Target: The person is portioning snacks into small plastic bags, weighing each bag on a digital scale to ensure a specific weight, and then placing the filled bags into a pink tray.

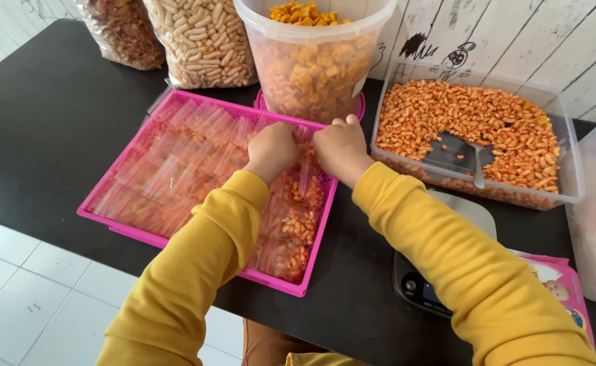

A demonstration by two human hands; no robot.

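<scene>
A pink tray (pixel 108 215) on the black table holds rows of small clear plastic bags filled with orange snack pieces (pixel 176 169). Both my hands, in yellow sleeves, reach over the tray's far right corner. My left hand (pixel 273 148) is closed on one small snack bag there. My right hand (pixel 338 146) is closed beside it, pinching the top of a clear bag (pixel 305 177) at the tray's edge. Whether both hands grip the same bag is not clear.
A clear rectangular tub of orange snacks (pixel 487 129) with a scoop (pixel 477 166) stands right. A round tub of orange cubes (pixel 315 64) stands behind the tray. Two large snack bags (pixel 203 41) lean at the back. A kitchen scale (pixel 420 288) lies under my right arm.
</scene>
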